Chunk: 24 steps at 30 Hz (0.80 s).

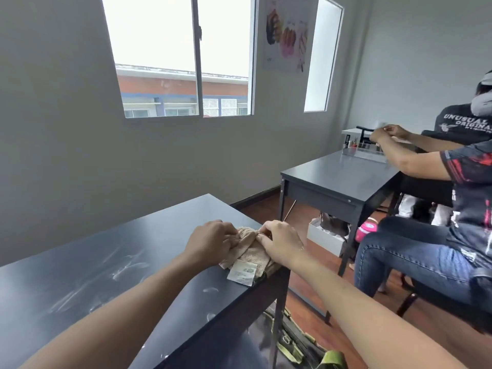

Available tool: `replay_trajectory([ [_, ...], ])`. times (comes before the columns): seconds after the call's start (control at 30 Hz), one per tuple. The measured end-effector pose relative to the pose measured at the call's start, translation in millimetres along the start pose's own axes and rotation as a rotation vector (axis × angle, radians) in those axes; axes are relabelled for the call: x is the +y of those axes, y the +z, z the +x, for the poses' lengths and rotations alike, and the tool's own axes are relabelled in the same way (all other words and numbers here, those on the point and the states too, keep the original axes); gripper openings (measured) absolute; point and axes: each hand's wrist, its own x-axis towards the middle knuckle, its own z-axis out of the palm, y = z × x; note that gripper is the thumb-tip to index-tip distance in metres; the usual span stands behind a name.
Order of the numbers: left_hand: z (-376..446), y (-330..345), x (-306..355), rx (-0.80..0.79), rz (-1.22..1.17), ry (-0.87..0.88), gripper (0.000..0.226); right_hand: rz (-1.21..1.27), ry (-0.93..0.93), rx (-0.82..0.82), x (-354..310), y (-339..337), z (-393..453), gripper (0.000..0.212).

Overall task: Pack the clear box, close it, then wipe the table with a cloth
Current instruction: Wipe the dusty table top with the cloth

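A beige cloth with a white label lies bunched at the right edge of my dark table. My left hand presses on the cloth's left side with its fingers curled over the fabric. From the right, my right hand pinches the cloth's top fold. Pale wipe streaks mark the table's surface to the left of the cloth. No clear box shows on my table.
A second dark table stands to the right with a clear tray of small bottles on it. Two seated people work there. A white box, a pink bottle and a bag sit on the floor between the tables.
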Motion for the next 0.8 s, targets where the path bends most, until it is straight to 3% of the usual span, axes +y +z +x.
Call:
replay_trajectory([
  [0.13, -12.8, -17.7, -10.4, 0.043, -0.063, -0.027, 0.015, 0.188, -0.08, 0.033, -14.1, -1.2, -0.7, 0.011],
  [0.23, -26.3, -29.5, -20.2, 0.009, -0.105, -0.025, 0.008, 0.236, -0.186, -0.003, -26.7, 8.5, -0.9, 0.017],
  [0.47, -48.4, -40.8, -40.1, 0.027, -0.142, -0.051, 0.004, 0.221, -0.297, -0.098, -35.0, 32.0, -5.8, 0.02],
  [0.63, -60.1, -46.9, -46.5, 0.001, -0.146, -0.039, 0.007, 0.059, -0.291, -0.317, -7.8, 27.3, -21.7, 0.051],
  [0.8, -70.4, -55.4, -47.5, -0.001, -0.072, -0.03, 0.008, 0.005, -0.31, -0.356, -43.3, 45.9, -27.3, 0.05],
])
